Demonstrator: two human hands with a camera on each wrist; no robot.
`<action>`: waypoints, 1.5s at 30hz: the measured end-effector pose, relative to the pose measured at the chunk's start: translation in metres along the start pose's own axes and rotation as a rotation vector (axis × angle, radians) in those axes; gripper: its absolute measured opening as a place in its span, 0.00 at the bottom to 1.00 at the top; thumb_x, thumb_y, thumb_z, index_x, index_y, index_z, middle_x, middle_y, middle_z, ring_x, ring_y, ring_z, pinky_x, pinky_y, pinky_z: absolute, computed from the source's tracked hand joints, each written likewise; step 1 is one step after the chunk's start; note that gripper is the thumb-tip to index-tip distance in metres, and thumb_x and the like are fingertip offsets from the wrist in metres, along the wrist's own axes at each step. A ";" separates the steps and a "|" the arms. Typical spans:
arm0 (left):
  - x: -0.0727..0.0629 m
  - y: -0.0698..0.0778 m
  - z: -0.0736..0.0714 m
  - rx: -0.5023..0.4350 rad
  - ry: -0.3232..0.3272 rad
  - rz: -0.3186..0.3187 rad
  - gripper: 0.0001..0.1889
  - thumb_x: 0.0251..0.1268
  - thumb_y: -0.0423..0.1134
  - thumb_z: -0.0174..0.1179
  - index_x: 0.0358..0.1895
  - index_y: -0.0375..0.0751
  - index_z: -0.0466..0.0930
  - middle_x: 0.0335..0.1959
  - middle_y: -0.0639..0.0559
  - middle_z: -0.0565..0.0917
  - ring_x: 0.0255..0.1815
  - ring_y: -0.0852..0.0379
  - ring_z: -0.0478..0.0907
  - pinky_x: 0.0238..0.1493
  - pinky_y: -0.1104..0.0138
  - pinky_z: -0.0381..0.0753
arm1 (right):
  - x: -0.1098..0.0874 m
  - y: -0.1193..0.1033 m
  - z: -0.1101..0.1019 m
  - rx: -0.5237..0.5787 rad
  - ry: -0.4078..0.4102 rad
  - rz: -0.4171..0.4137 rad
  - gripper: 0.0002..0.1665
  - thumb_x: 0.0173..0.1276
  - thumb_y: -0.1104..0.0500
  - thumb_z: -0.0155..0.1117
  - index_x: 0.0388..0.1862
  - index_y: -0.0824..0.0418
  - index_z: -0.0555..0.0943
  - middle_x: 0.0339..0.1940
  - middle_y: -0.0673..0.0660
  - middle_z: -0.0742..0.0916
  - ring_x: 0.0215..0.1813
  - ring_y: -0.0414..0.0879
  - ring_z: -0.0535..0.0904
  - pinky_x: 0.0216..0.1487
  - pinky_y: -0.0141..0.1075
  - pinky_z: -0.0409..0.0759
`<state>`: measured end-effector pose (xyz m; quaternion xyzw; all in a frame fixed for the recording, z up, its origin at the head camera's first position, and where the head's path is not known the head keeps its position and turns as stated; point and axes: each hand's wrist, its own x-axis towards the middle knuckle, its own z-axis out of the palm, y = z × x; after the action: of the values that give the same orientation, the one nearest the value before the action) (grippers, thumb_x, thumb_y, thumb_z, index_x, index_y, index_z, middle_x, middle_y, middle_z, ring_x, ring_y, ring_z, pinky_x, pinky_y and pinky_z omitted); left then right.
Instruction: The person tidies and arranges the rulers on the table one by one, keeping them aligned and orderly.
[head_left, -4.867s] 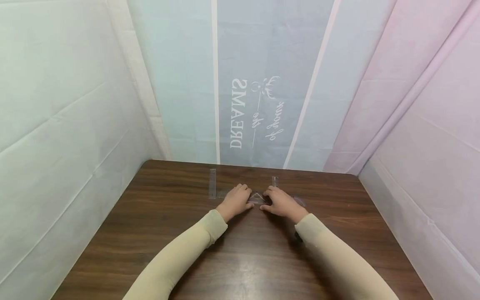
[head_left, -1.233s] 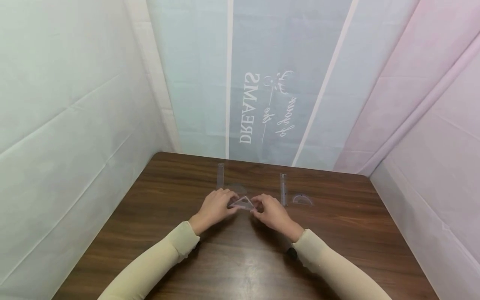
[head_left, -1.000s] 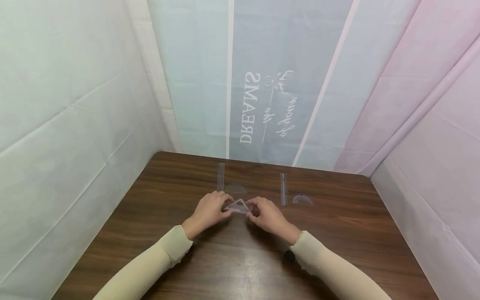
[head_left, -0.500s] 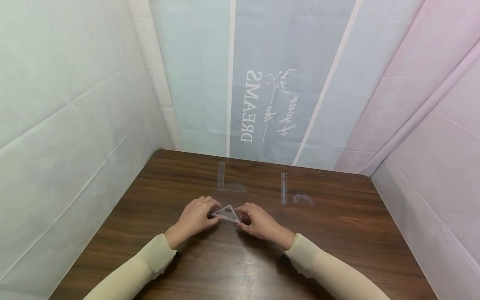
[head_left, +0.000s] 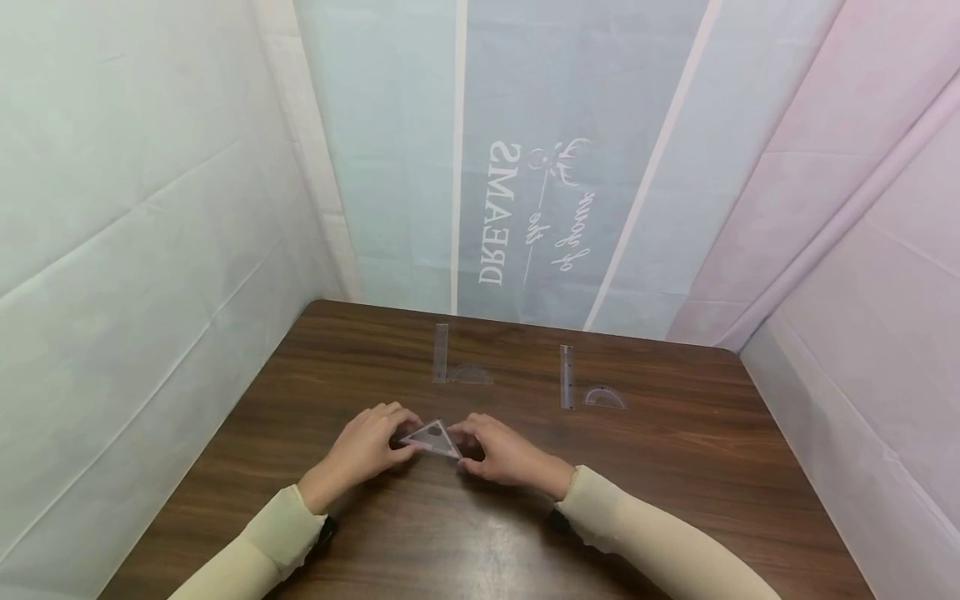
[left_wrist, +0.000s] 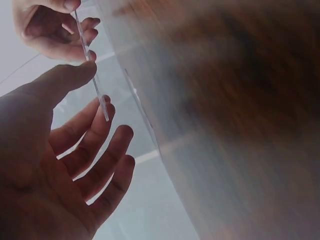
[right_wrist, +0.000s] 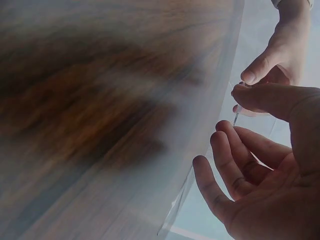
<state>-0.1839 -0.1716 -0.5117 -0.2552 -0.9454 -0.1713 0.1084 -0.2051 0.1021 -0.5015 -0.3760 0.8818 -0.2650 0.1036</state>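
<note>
A clear plastic set square [head_left: 432, 446] is held between both hands above the near middle of the table. My left hand [head_left: 364, 446] pinches its left corner between thumb and fingertips, and my right hand [head_left: 504, 451] pinches the right corner. Seen from the left wrist, the set square [left_wrist: 100, 95] is edge-on, a thin strip under the thumb, the lower fingers spread. The right wrist view shows only a sliver of the set square [right_wrist: 237, 116] at the thumb and fingertips.
Farther back on the brown wooden table [head_left: 480, 525] lie a clear ruler [head_left: 441, 354] with a protractor [head_left: 472, 376] beside it. To their right are another ruler [head_left: 566, 377] and protractor [head_left: 604, 400]. Pale cloth [head_left: 390, 167] hangs behind the table and on both sides.
Both hands have come back from the far table and moved left, carrying the set square nearer. The rulers and protractors, earlier partly covered by the hands, are now fully visible.
</note>
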 end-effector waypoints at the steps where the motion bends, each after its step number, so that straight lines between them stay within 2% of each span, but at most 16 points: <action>1: -0.002 -0.002 -0.001 -0.004 -0.005 0.005 0.16 0.61 0.48 0.81 0.48 0.50 0.89 0.40 0.60 0.85 0.37 0.61 0.79 0.39 0.62 0.81 | 0.001 -0.001 0.001 -0.001 -0.010 -0.003 0.29 0.73 0.61 0.76 0.70 0.63 0.81 0.49 0.48 0.84 0.50 0.37 0.80 0.53 0.31 0.82; 9: -0.013 -0.014 -0.010 -0.024 -0.066 0.016 0.16 0.63 0.50 0.79 0.49 0.50 0.88 0.40 0.62 0.83 0.39 0.63 0.76 0.41 0.62 0.80 | 0.009 -0.010 0.006 -0.020 -0.063 -0.016 0.30 0.74 0.60 0.75 0.72 0.61 0.80 0.50 0.47 0.84 0.51 0.35 0.79 0.55 0.31 0.81; 16: -0.023 -0.025 -0.015 -0.067 -0.122 0.028 0.15 0.65 0.52 0.78 0.48 0.51 0.87 0.36 0.66 0.78 0.36 0.67 0.70 0.40 0.64 0.76 | 0.014 -0.017 0.015 -0.070 -0.066 -0.047 0.27 0.72 0.53 0.78 0.67 0.57 0.85 0.49 0.46 0.85 0.50 0.37 0.80 0.53 0.30 0.80; 24: -0.027 -0.029 -0.017 -0.102 -0.152 0.010 0.13 0.65 0.49 0.78 0.47 0.51 0.87 0.37 0.65 0.80 0.38 0.65 0.75 0.41 0.62 0.79 | 0.021 -0.022 0.024 -0.125 -0.061 -0.050 0.24 0.74 0.51 0.77 0.65 0.56 0.86 0.50 0.45 0.87 0.51 0.35 0.80 0.53 0.29 0.80; 33: -0.031 -0.032 -0.018 -0.009 -0.156 -0.009 0.14 0.63 0.50 0.80 0.46 0.52 0.88 0.36 0.65 0.81 0.36 0.66 0.74 0.39 0.63 0.78 | 0.024 -0.025 0.028 -0.147 -0.058 -0.013 0.31 0.68 0.42 0.80 0.65 0.54 0.87 0.49 0.44 0.85 0.49 0.35 0.78 0.52 0.31 0.80; 39: -0.034 -0.034 -0.019 0.010 -0.137 -0.019 0.14 0.61 0.51 0.80 0.44 0.53 0.88 0.35 0.66 0.81 0.35 0.66 0.75 0.37 0.64 0.78 | 0.025 -0.026 0.030 -0.215 -0.056 -0.034 0.29 0.67 0.41 0.81 0.62 0.51 0.89 0.51 0.43 0.84 0.50 0.36 0.78 0.53 0.33 0.79; 45: -0.037 -0.035 -0.021 0.015 -0.134 -0.032 0.14 0.60 0.51 0.81 0.43 0.53 0.88 0.35 0.65 0.81 0.35 0.67 0.75 0.36 0.65 0.78 | 0.027 -0.030 0.032 -0.271 -0.064 -0.037 0.26 0.69 0.43 0.79 0.63 0.48 0.89 0.52 0.42 0.84 0.51 0.36 0.78 0.55 0.34 0.79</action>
<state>-0.1687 -0.2244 -0.5122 -0.2500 -0.9558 -0.1483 0.0439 -0.1939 0.0531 -0.5114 -0.4109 0.8988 -0.1332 0.0749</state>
